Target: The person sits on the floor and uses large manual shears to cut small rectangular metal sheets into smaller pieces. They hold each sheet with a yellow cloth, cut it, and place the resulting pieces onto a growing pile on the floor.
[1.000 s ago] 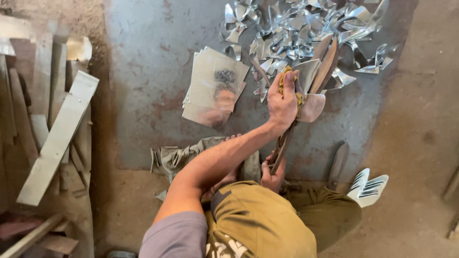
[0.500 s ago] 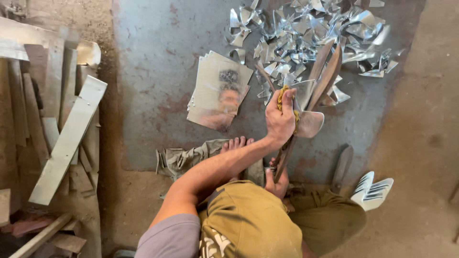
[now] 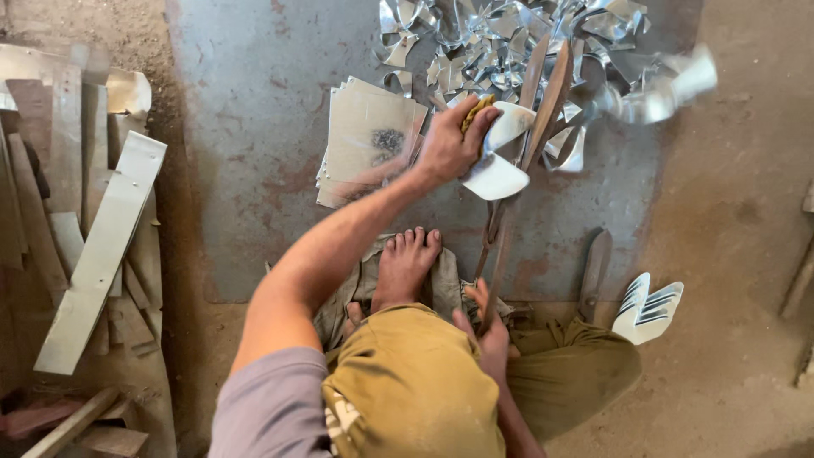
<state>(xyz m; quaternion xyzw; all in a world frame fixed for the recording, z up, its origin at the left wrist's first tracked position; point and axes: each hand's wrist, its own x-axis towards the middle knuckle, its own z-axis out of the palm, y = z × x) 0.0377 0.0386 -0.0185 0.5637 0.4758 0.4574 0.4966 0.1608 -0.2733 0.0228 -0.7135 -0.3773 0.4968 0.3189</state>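
The left hand pinches a curved metal piece between the shear blades at twelve o'clock, while the right hand closes round the shear handle; it looks mid-cut, needing a steady squeeze.

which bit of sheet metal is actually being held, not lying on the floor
The curved white piece in the left hand, fed into the shears. The flat stack and shiny scraps lie loose.

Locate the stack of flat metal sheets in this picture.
In the head view, the stack of flat metal sheets lies left of centre, beside the left hand, below the metal scrap pile.
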